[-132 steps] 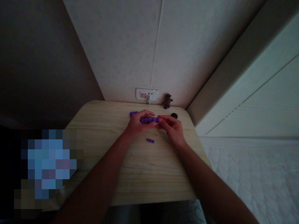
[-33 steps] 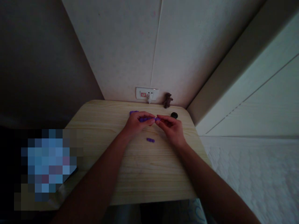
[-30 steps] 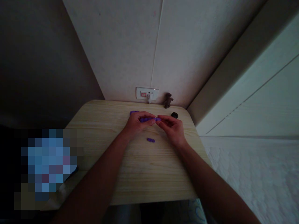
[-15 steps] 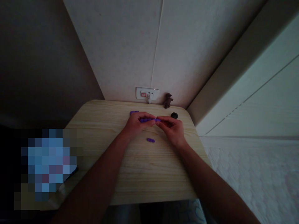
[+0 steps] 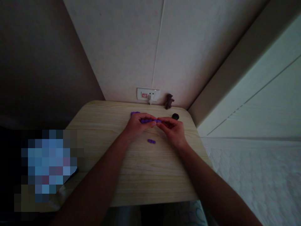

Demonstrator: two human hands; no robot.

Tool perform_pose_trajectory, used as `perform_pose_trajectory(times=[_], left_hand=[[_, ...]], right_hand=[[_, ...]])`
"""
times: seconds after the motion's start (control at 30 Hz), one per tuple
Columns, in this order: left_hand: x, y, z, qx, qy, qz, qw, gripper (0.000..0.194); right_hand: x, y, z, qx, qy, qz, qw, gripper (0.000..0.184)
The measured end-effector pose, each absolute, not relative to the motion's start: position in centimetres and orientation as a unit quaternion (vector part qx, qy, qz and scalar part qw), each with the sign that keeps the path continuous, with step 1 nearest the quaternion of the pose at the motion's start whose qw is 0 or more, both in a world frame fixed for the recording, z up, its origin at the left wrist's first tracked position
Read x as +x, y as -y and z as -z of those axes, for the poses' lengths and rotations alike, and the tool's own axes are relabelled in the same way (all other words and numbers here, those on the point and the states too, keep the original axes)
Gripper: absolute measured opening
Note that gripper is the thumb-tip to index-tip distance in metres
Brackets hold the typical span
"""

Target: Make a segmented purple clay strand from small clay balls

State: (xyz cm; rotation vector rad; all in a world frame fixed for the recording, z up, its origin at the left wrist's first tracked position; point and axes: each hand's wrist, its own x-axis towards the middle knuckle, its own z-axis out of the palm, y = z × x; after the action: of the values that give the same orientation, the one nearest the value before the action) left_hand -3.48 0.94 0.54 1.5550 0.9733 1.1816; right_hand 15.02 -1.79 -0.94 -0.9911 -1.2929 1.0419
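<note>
Over the far half of a light wooden table (image 5: 141, 169), my left hand (image 5: 137, 125) is closed on a purple knobbly chain (image 5: 147, 121). My right hand (image 5: 173, 130) pinches the chain's right end, fingertips meeting those of the left. A short loose purple piece (image 5: 151, 141) lies on the table just below the hands. Another purple piece (image 5: 134, 113) pokes out behind my left hand.
A white wall socket (image 5: 148, 94) with a plug sits at the table's back edge. Beside it stand a small brown figure (image 5: 168, 101) and a black round thing (image 5: 175, 116). A white bed (image 5: 254, 175) lies to the right. A blurred patch covers the lower left.
The hands have drawn slightly closer together on the chain; the visible stretch of purple between them has shrunk. The loose piece has not moved.
</note>
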Motion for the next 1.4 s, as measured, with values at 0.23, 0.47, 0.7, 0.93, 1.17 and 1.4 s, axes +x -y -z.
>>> perform_pose_trajectory(times=[0.23, 0.47, 0.7, 0.93, 1.17, 1.4], left_hand=[[-3.53, -1.04, -0.28, 0.644, -0.395, -0.478, 0.448, 0.02], [-3.4, -0.98, -0.46, 0.631, -0.402, -0.485, 0.454, 0.026], [-3.47, -0.97, -0.34, 0.632, -0.394, -0.479, 0.465, 0.028], [-3.69, -0.94, -0.51, 0.635, -0.398, -0.472, 0.464, 0.025], [-3.7, -1.0, -0.29, 0.627, -0.403, -0.466, 0.477, 0.026], [-3.76, -0.89, -0.15, 0.624, -0.407, -0.467, 0.477, 0.026]], right_hand=[[15.01, 1.66, 1.12, -0.41, 0.554, -0.447, 0.571, 0.031], [15.17, 1.53, 1.42, -0.422, 0.555, -0.442, 0.565, 0.046], [15.16, 1.52, 1.11, -0.422, 0.537, -0.467, 0.562, 0.035], [15.11, 1.59, 0.93, -0.414, 0.544, -0.474, 0.555, 0.032], [15.03, 1.75, 0.92, -0.406, 0.559, -0.464, 0.555, 0.029], [15.03, 1.88, 1.03, -0.419, 0.569, -0.456, 0.542, 0.032]])
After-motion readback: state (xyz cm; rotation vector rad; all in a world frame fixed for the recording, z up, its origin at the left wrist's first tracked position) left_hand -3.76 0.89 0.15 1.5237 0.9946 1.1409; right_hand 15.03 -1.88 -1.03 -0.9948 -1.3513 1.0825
